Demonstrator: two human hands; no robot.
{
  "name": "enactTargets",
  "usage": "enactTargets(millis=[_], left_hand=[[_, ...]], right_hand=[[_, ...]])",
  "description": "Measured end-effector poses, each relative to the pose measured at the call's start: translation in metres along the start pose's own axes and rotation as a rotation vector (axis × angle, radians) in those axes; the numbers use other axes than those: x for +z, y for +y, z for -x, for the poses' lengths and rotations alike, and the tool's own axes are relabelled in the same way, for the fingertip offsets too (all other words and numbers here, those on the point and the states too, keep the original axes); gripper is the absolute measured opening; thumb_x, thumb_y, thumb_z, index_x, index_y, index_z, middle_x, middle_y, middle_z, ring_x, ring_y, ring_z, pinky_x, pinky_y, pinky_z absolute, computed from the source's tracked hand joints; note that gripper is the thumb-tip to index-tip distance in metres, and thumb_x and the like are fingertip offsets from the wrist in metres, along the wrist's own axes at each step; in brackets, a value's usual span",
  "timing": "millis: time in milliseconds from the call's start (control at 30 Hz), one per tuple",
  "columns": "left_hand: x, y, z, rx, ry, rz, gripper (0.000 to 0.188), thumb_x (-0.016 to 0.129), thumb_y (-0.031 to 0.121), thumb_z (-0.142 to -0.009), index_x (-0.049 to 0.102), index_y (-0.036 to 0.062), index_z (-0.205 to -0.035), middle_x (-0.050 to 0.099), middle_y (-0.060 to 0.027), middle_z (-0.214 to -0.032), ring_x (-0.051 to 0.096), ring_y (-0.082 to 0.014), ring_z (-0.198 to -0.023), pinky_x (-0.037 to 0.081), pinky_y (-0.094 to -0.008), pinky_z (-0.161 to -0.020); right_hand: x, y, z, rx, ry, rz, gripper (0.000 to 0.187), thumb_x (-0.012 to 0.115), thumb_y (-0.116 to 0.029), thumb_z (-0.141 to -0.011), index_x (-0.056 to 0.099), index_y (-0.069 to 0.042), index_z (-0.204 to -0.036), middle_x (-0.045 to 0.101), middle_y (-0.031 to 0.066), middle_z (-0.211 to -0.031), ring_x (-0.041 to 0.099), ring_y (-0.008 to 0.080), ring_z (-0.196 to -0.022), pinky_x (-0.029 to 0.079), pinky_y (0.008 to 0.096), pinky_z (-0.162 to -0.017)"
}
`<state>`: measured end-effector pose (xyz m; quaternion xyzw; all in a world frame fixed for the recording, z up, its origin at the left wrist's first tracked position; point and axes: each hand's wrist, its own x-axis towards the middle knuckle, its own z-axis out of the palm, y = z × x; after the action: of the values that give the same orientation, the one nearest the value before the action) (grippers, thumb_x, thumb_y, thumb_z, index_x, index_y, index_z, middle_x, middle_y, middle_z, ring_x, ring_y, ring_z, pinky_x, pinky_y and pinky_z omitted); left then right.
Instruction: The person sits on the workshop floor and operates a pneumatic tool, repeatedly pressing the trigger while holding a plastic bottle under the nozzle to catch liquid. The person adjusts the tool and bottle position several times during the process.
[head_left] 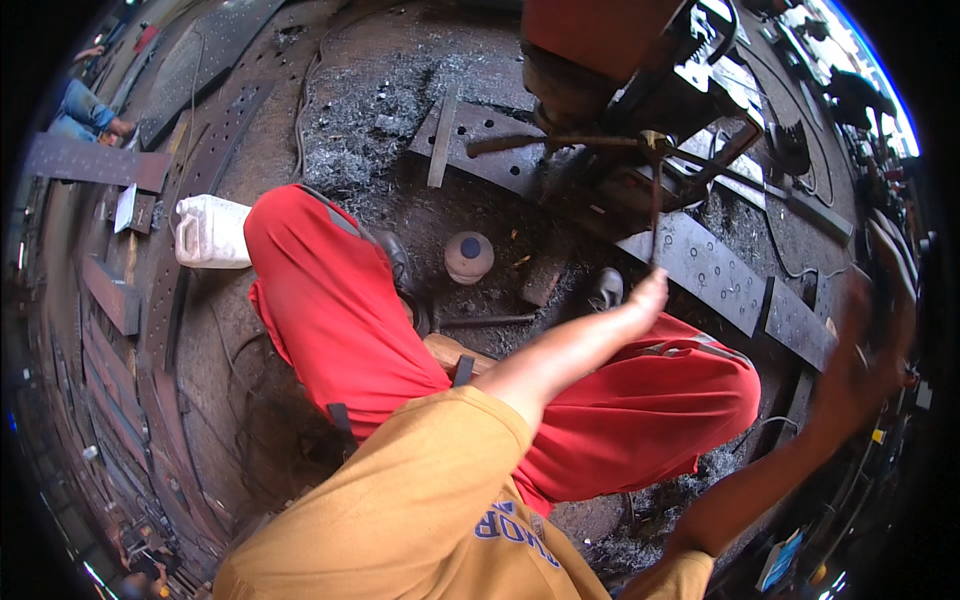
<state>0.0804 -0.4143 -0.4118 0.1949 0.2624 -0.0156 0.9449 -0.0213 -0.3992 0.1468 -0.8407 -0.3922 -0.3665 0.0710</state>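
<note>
My left hand (650,292) reaches across and is closed around the lower end of a metal feed-handle spoke (656,215). This spoke runs down from the hub (652,145) of a drilling machine (610,45) with a reddish-brown body. Another spoke (550,143) points left from the same hub. Off to the right, my right hand (868,360) is raised, somewhat blurred, with its fingers apart and nothing seen in it. Beneath the machine lie dark steel plates with holes (490,135), and a lighter plate marked with circles (705,265) extends to the right.
A round plastic bottle with a blue cap (469,257) stands between my feet. A white jerrycan (212,232) is beside my left knee. Metal shavings (350,120) cover the floor ahead. Stacked steel pieces (115,365) line the left, where another person's leg (95,108) shows.
</note>
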Motion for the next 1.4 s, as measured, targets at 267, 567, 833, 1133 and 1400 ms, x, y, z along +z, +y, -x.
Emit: enactTargets(millis=[267, 567, 833, 1133, 1400], left_hand=[[-0.01, 0.129, 0.086, -0.238, -0.046, -1.601, 0.039, 0.055, 0.046, -0.096, 0.073, 0.012, -0.106, 0.069, -0.0031, -0.089, 0.06, -0.0154, -0.08, 0.05, -0.0326, -0.074], [-0.008, 0.417, 0.258, -0.196, -0.479, -1.397, 0.041, 0.067, 0.039, -0.093, 0.073, 0.0004, -0.102, 0.07, -0.0036, -0.09, 0.061, -0.012, -0.08, 0.049, -0.0266, -0.073], [-0.25, 0.499, 0.107, 0.311, 0.71, -0.876, 0.021, 0.062, 0.024, -0.089, 0.07, 0.0077, -0.078, 0.07, -0.0067, -0.079, 0.066, -0.0144, -0.075, 0.049, -0.0289, -0.064], [-0.382, 0.437, 0.01, 0.324, 0.919, -1.453, 0.052, 0.076, 0.05, -0.078, 0.072, 0.0036, -0.102, 0.073, -0.0219, -0.103, 0.07, -0.0377, -0.103, 0.054, -0.0441, -0.087], [-0.31, 0.396, 0.013, -0.077, 0.35, -1.019, 0.017, 0.067, 0.01, -0.09, 0.062, 0.0082, -0.107, 0.072, -0.009, -0.093, 0.068, -0.0173, -0.073, 0.055, -0.0316, -0.06]], right_hand=[[0.137, 0.089, 0.062, 0.657, -1.055, 0.037, 0.03, 0.073, -0.036, -0.087, 0.076, -0.007, -0.096, 0.073, 0.0168, -0.095, 0.071, 0.0318, -0.086, 0.054, 0.0434, -0.08], [0.22, 0.112, 0.142, 0.687, -1.088, -0.228, 0.029, 0.072, -0.022, -0.087, 0.07, 0.004, -0.073, 0.068, 0.0211, -0.071, 0.069, 0.0319, -0.068, 0.053, 0.043, -0.071], [0.334, 0.011, 0.227, 0.806, -0.233, -0.357, 0.017, 0.063, -0.008, -0.088, 0.066, -0.001, -0.103, 0.066, 0.0278, -0.084, 0.067, 0.0462, -0.081, 0.049, 0.049, -0.065], [0.393, -0.034, 0.242, 0.889, -0.06, -0.453, 0.026, 0.054, -0.001, -0.084, 0.061, -0.002, -0.109, 0.066, 0.0272, -0.085, 0.066, 0.0476, -0.082, 0.051, 0.0517, -0.067], [0.384, -0.026, 0.258, 0.893, -0.004, -0.344, 0.022, 0.056, -0.002, -0.087, 0.061, -0.002, -0.108, 0.064, 0.0278, -0.08, 0.065, 0.048, -0.078, 0.049, 0.0523, -0.062]])
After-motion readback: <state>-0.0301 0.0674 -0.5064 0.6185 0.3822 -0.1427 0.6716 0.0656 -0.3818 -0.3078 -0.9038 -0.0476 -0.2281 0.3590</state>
